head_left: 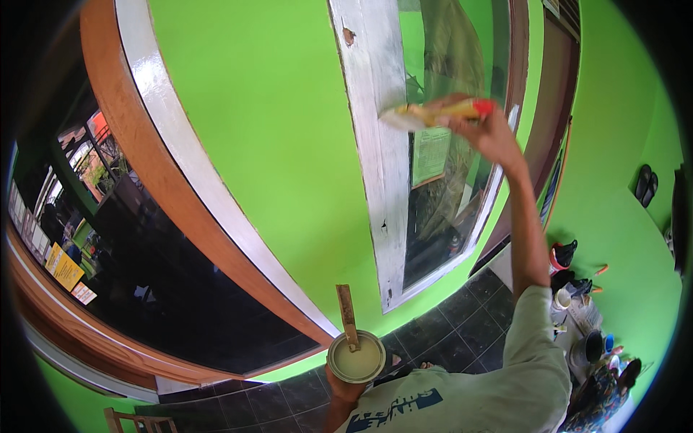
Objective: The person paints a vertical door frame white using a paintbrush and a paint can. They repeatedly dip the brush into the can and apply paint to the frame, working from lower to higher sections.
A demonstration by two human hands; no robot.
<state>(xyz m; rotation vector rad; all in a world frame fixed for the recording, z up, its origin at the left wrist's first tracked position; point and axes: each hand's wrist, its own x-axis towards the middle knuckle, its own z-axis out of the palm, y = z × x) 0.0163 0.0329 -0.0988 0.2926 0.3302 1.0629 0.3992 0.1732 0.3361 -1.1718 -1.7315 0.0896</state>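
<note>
My right hand (pixel 476 124) is raised and closed around a paintbrush (pixel 433 113) with a yellowish, red-ended handle. Its bristles touch or nearly touch the white-painted window frame (pixel 379 155), where grey wood shows through the thin paint. Low in front of me, my left hand (pixel 345 390) grips a paint can (pixel 368 359) from beneath and the side; most of its fingers are hidden behind the can. Pale cream-white paint fills part of it. A flat wooden stir stick (pixel 346 314) stands in the paint, leaning on the rim.
Bright green wall (pixel 267 108) surrounds the frame. Glass (pixel 447 209) lies right of the painted post. An orange-brown wooden frame (pixel 180 206) holds a dark window at left. Cans and clutter (pixel 577 317) line the right wall on dark floor tiles (pixel 462 346). A wooden chair (pixel 133 418) stands lower left.
</note>
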